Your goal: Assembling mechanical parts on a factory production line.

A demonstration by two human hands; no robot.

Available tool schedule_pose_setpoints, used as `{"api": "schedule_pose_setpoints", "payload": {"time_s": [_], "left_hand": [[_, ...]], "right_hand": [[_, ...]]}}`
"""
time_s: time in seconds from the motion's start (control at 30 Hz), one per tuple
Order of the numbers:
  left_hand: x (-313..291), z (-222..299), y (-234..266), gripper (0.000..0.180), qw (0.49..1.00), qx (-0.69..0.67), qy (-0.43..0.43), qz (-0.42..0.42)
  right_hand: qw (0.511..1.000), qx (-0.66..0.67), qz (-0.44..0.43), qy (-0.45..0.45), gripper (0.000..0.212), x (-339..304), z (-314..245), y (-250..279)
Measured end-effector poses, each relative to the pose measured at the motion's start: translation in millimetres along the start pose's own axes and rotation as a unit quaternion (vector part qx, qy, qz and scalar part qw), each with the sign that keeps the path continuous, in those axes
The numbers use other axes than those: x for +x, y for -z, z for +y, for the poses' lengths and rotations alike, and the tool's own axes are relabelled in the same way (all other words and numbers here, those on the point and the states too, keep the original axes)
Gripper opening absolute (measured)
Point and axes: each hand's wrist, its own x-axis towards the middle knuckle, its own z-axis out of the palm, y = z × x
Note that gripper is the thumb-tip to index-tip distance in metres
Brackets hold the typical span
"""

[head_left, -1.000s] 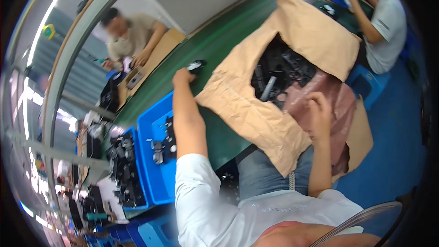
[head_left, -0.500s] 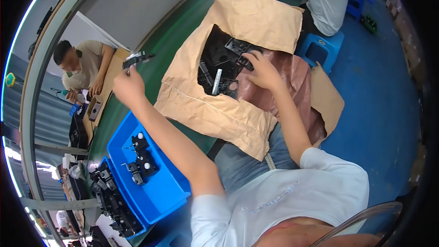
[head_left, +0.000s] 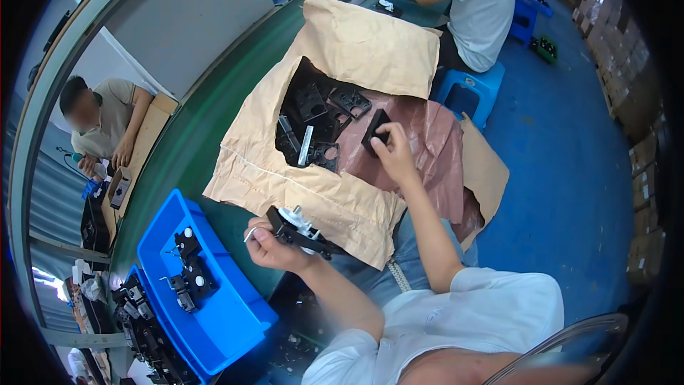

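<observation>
My left hand (head_left: 281, 251) is closed on a black plastic assembly (head_left: 285, 225) with white gear-like parts, held in front of the paper sack's near edge. A bent metal rod pokes out by its thumb. Between the thumb and fingers of my right hand (head_left: 396, 153) is a black rectangular plastic part (head_left: 375, 130), lifted over the sack's reddish-brown lining. The tan paper sack (head_left: 278, 189) is torn open on top. Several black plastic parts (head_left: 311, 102) lie inside, along with a pale strip (head_left: 306, 145).
At the left a blue bin (head_left: 231, 339) holds a few black assemblies (head_left: 191, 267) with white knobs; more black assemblies (head_left: 146, 328) lie beside it. The green bench (head_left: 206, 125) runs behind. One co-worker (head_left: 479, 11) sits on a blue stool (head_left: 476, 89), another (head_left: 110, 121) across the bench.
My left hand has come from the far left back toward me with the black assembly. My right hand has lifted a black rectangular part out of the sack's opening. The view has shifted.
</observation>
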Motion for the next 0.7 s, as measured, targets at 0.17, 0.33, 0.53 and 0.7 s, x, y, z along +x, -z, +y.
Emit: {"api": "schedule_pose_setpoints", "payload": {"time_s": [0.17, 0.33, 0.53, 0.7], "left_hand": [[4, -9, 1, 0.031, 0.999, -0.015, 0.022, -0.026], [8, -16, 8, 0.030, 0.999, 0.019, 0.026, -0.024], [13, -23, 18, 0.029, 0.999, 0.038, 0.005, -0.029], [11, -15, 13, 0.028, 0.999, 0.017, 0.040, -0.009]], "right_hand": [[0.994, 0.051, 0.098, 0.020, 0.046, -2, 20, -22], [0.977, 0.173, 0.092, -0.087, 0.091, -4, 7, -19], [0.906, 0.387, 0.066, -0.156, 0.100, 0, -14, -3], [0.819, 0.552, -0.049, -0.148, 0.081, 2, -13, 11]]}}
